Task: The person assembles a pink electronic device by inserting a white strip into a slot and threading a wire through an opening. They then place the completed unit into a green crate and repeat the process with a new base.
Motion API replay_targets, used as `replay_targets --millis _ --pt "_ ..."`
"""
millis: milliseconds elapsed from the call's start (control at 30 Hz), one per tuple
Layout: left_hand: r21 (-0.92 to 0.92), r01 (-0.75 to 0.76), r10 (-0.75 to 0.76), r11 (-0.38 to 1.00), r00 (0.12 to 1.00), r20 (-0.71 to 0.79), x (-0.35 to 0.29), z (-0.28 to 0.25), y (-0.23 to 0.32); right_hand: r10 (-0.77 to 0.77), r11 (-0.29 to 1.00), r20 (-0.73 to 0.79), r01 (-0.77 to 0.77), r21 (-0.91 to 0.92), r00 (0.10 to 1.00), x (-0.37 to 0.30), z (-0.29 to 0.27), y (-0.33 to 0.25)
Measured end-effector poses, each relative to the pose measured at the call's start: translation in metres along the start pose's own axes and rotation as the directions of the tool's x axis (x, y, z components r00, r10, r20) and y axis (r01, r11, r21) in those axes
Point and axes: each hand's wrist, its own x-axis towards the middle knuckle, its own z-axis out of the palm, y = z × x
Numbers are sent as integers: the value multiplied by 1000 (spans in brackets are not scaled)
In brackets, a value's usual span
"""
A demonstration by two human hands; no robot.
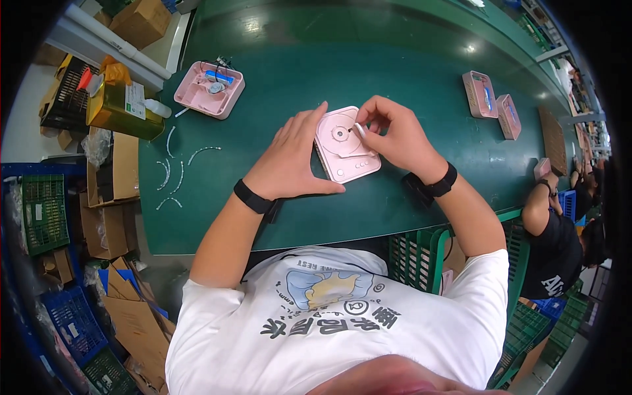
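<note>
Left hand (pixel 293 155) steadies pink device (pixel 347 150); open pink shell (pixel 203 107) holds blue part (pixel 219 77).

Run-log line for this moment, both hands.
left hand: spread against left side of pink casing | right hand: pinching small pale piece over it | nearby: open pink housing, curved strips on green table

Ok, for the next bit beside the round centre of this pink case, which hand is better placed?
Probably your right hand: it pinches a small whitish piece right beside the round centre. Your left hand is spread around the left side of the pink case, seemingly steadying it.
</note>
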Motion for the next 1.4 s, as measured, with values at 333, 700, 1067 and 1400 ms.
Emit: replay_targets --millis 333,700,1067,1400 --pt "40 -14 15 999 1000 -14 -1 3 1 -188 945 24 187 -269 982 -1 5 -14" --pt "33 -7 7 999 1000 -7 -2 4 1 -224 955 9 221 -200 975 -1 4 -13" --pt "61 -7 9 998 1000 -29 -4 2 -1 -327 884 98 341 -321 940 -2 0 -14" --pt "63 -10 12 998 1000 -24 -3 3 0 -153 969 10 151 -198 988 2 5 -8"
